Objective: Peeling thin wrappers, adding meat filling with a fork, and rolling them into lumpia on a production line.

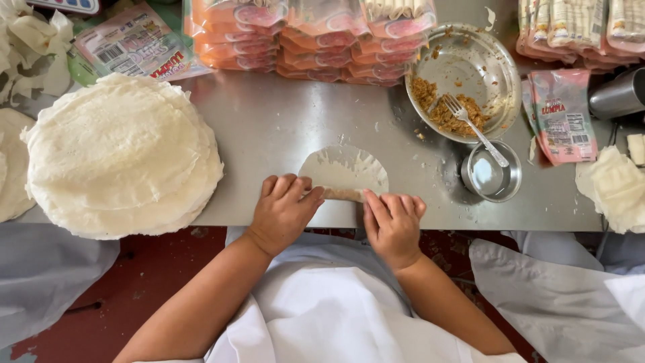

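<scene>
Both hands press down on a thin white round wrapper (344,171): my left hand (283,208) and right hand (393,222) grasp its rolled near edge. It lies just left of the small round steel water cup (492,178), touching neither it nor the fork (474,124).

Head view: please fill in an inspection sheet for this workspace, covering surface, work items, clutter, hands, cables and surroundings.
Surface: steel table, smeared, with crumbs near the bowl.
Work items: thin round wrapper, its near edge rolled over a brown filling; tall stack of wrappers to the left.
Clutter: metal bowl with brown filling and a fork; small metal cup; stacked sealed packs; loose printed bags.
Hands: left hand and right hand both press on the roll, fingers curled over it.
Cables: nothing seen.
Surroundings: red floor; white apron; grey cloth at both sides.
</scene>
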